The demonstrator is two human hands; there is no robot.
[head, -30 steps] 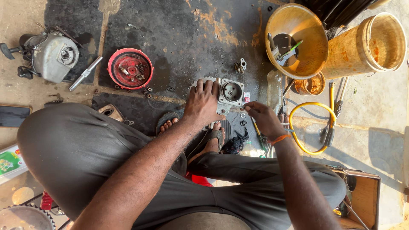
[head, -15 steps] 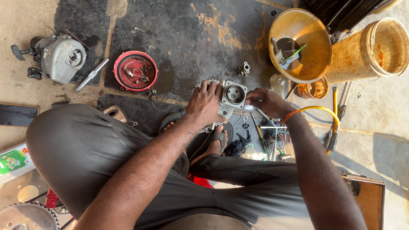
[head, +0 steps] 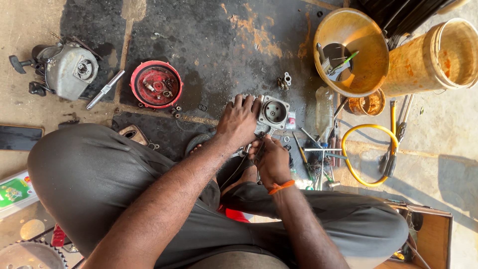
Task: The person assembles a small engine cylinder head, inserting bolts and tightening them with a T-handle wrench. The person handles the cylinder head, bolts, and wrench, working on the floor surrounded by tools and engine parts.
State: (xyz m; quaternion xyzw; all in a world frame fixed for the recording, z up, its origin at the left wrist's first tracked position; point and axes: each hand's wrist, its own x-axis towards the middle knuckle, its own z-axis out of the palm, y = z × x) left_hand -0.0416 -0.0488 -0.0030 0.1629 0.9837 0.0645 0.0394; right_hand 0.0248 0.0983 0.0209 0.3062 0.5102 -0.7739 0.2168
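hands meet at the engine part [head: 273, 112], on the floor just right of the red cover [head: 156, 84]. left hand [head: 239, 122] clamps it; right hand [head: 271, 162] pinches a tool below (fastener work, likely). next: firm bracing.

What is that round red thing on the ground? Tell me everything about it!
The round red cover looks like painted metal, a shallow dish lying open side up on the dark, oil-stained floor. Small metal pieces sit inside it, with a few loose bits by its lower right edge. It is grimy and worn. A silver rod lies to its left. No hand touches it.
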